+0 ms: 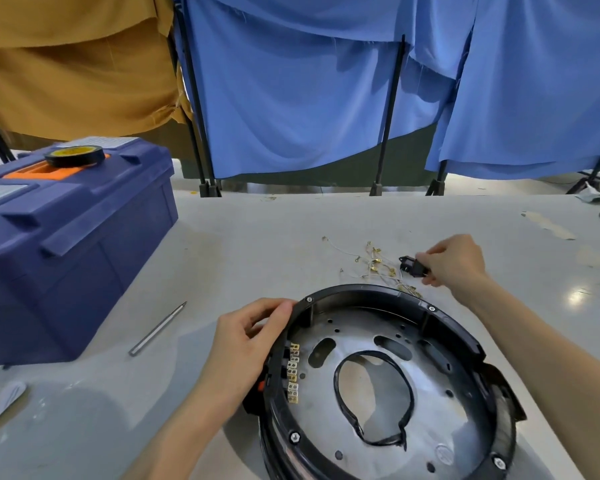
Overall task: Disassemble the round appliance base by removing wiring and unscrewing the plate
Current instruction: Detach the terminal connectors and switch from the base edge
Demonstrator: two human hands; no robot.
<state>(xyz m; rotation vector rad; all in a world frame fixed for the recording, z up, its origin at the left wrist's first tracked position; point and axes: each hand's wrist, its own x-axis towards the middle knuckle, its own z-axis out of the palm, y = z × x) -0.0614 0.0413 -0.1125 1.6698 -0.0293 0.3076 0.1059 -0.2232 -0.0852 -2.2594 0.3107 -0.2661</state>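
Head view: the round appliance base [357, 292] lies flat on the pale table [250, 237], open side up, close to the person. The left hand [243, 348] grips its left rim, with the thumb on top of the black ring and the fingers curled round the outer wall, just above a row of brass terminals [293, 372] on the inner side. Inside the ring sits the metal plate [444, 396], which has holes and a large central opening edged in black. Screws [309, 299] sit in the ring (four are visible around it).

The right hand [454, 261] is beyond the far rim and apart from the base. It pinches a small black connector part [408, 266] between thumb and fingertips, low over the table. Just to the left of that part lies a loose tangle of white wires with brass ends [374, 263], reaching down to the base's far edge.

A thin metal rod [158, 329] lies on the table left of the base. Further left stands a blue toolbox [70, 258] with a roll of black tape [75, 155] on its lid. Blue cloth [309, 98] hangs behind the table.
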